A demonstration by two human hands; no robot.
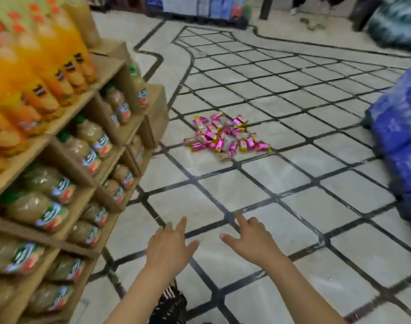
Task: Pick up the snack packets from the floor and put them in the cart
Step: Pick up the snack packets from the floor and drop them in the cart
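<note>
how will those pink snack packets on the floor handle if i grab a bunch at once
The snack packets look small and shiny-wrapped, so probably light and a bit slippery; a handful may shed a few. They lie in a loose heap, so a push would likely scatter them across the glossy floor.

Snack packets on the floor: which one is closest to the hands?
The pale tan packet, poking out alone on the side toward the right hand; the pink pile behind it lies farther away.
</note>
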